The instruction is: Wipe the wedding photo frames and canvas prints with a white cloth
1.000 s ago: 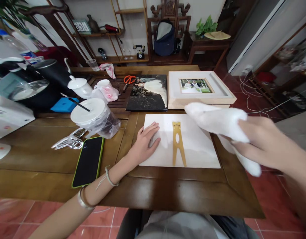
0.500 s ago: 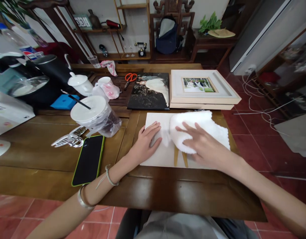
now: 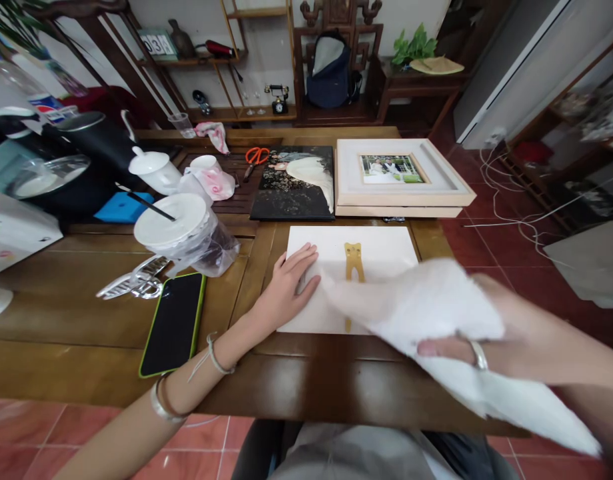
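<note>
My left hand (image 3: 289, 283) lies flat, fingers stretched out, on the left part of a white board (image 3: 376, 250) on the wooden table (image 3: 111, 313). A gold stand piece (image 3: 352, 261) sits on the board's middle. My right hand (image 3: 506, 333), with a ring on one finger, grips a white cloth (image 3: 426, 313) lifted above the board's right side, near the table's front edge. The cloth hides the board's lower right corner.
Behind the board lie a cream picture frame (image 3: 401, 177) and a dark photo print (image 3: 294, 183). A black phone in a green case (image 3: 174, 323), a silver hair clip (image 3: 131, 285), a lidded cup in a plastic bag (image 3: 179, 233), orange scissors (image 3: 255, 157) and teaware stand to the left.
My right hand pressed the cloth down on the board over the gold piece, then drew it toward me and to the right, uncovering the piece. My left hand stayed in place.
</note>
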`<state>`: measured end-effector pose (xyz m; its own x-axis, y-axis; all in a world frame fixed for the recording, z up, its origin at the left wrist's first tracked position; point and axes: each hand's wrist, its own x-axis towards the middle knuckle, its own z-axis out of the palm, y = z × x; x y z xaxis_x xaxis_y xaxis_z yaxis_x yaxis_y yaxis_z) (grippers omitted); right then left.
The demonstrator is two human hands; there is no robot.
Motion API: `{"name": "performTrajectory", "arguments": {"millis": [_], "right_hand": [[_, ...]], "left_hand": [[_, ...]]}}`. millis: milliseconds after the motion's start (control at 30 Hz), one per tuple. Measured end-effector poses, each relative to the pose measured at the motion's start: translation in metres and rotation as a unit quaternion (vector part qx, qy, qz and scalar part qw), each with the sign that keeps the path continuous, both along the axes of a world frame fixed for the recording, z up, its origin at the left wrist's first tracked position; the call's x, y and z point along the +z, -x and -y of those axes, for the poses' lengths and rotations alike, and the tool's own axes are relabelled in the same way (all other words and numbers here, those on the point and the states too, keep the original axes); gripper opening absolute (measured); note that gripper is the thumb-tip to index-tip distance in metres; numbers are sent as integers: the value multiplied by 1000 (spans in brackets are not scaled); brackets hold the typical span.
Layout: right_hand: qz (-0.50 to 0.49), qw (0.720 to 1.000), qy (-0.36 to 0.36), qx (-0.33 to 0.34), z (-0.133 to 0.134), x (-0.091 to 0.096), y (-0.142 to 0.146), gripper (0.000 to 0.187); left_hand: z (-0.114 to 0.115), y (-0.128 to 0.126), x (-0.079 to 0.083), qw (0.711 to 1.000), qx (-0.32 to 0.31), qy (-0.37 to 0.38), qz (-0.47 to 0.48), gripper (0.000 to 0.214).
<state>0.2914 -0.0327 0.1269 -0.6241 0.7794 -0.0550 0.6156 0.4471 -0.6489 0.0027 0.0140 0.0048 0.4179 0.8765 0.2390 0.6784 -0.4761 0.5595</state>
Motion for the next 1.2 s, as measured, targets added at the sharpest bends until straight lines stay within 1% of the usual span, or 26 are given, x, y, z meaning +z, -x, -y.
{"name": "performTrajectory", "arguments": {"millis": [33, 67, 100, 133, 167, 200, 233, 267, 333, 400, 500, 567, 633, 700, 800, 900, 967, 1000, 1100, 1133, 1200], "right_hand": [[-16, 998, -39, -35, -9, 1, 0, 10], [-25, 993, -101, -63, -18, 1, 2, 11], [-25, 980, -179, -78, -26, 0, 5, 12], [-17, 961, -262, -83, -34, -1, 8, 13], [-2, 938, -338, -79, -41, -3, 13, 13], [22, 916, -395, -69, -48, -6, 19, 12], [53, 900, -429, -51, -54, -11, 25, 10], [89, 893, -441, -28, -60, -16, 32, 8], [164, 892, -421, 27, -69, -31, 47, 18], [215, 898, -379, 64, -76, -46, 60, 29], [244, 910, -325, 79, -78, -62, 73, 38], [246, 920, -290, 90, -74, -64, 77, 43], [245, 927, -265, 105, -64, -61, 78, 44], [234, 930, -256, 123, -49, -57, 78, 40], [202, 928, -270, 160, -19, -58, 78, 27], [157, 928, -287, 177, 10, -63, 77, 16], [123, 938, -267, 186, 24, -59, 73, 14], [109, 943, -245, 198, 28, -54, 71, 14], [87, 956, -170, 224, 29, -28, 59, 18], [87, 961, -151, 214, 26, -18, 54, 22], [88, 974, -143, 154, 16, -4, 44, 25]], "left_hand": [[0, 0, 0, 1000, 0, 0, 0, 39], [0, 0, 0, 1000, -1, 0, -1, 39], [0, 0, 0, 1000, -1, 2, -2, 39], [0, 0, 0, 1000, -1, 3, -3, 39], [0, 0, 1, 1000, -1, 5, -3, 39], [0, 0, 1, 1000, -2, 7, -3, 39], [0, 0, 1, 1000, -3, 9, -3, 39], [0, 0, 2, 1000, -4, 11, -3, 39], [0, 0, 2, 1000, -3, 13, -4, 39], [0, 0, 2, 1000, -1, 15, -5, 39], [-1, 0, 2, 1000, -1, 16, -5, 40], [-1, 0, 2, 1000, 0, 17, -3, 41], [-1, 0, 2, 1000, -1, 18, -1, 41], [-1, 0, 2, 1000, -5, 17, 1, 40], [-1, 1, 2, 1000, -10, 14, -1, 41], [-1, 0, 3, 1000, -11, 11, -6, 41], [0, 0, 3, 1000, -8, 9, -7, 40], [0, 0, 4, 1000, -6, 9, -7, 39], [0, -1, 4, 1000, -6, 14, -5, 39], [0, 0, 4, 1000, -6, 17, -3, 38], [1, 0, 4, 1000, -2, 25, 9, 37]]}}
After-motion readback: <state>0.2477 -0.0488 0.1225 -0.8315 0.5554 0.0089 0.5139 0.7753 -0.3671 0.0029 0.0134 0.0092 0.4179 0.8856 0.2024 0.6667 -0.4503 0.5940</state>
